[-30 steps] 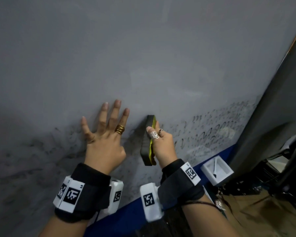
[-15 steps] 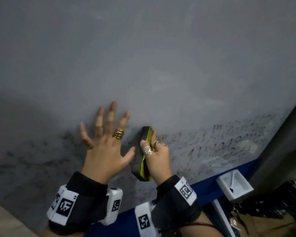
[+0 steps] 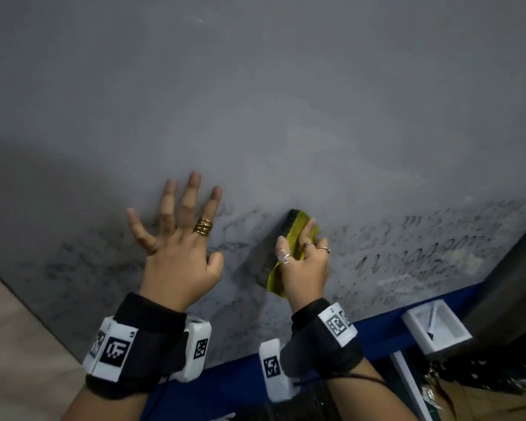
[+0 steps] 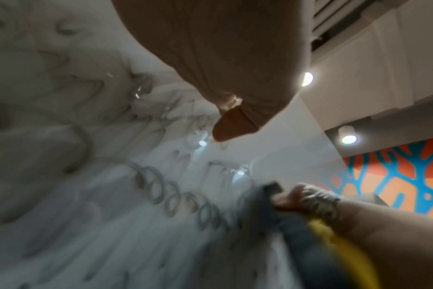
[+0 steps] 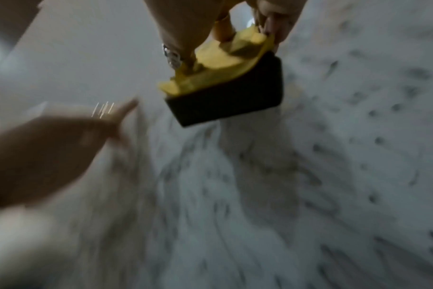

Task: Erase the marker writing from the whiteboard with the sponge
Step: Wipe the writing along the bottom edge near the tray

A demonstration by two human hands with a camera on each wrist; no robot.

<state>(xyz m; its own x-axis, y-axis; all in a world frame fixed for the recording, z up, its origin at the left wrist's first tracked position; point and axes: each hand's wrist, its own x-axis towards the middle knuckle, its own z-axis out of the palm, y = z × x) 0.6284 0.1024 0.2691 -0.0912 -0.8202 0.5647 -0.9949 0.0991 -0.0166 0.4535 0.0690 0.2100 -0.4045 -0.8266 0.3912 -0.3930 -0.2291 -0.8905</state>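
Note:
A grey whiteboard (image 3: 255, 101) fills the head view, with faded black marker writing (image 3: 422, 247) along its lower band. My right hand (image 3: 304, 262) grips a yellow sponge with a dark scrubbing side (image 3: 292, 235) and holds the dark side against the board. The right wrist view shows the sponge (image 5: 225, 91) pinched from its yellow side, smears of writing (image 5: 359, 117) beside it. My left hand (image 3: 176, 238) lies flat on the board with fingers spread, to the left of the sponge. The left wrist view shows looped marker strokes (image 4: 176, 197) and the sponge (image 4: 307, 240) in the other hand.
A blue ledge (image 3: 386, 332) runs along the board's bottom edge. A small white tray (image 3: 438, 326) with a thin dark item in it sits at the lower right. A dark panel (image 3: 516, 268) borders the board on the right, with clutter below it.
The right hand has slid the sponge to the right and tilted it, away from the left hand. The left hand stays flat on the board. The head view has shifted left.

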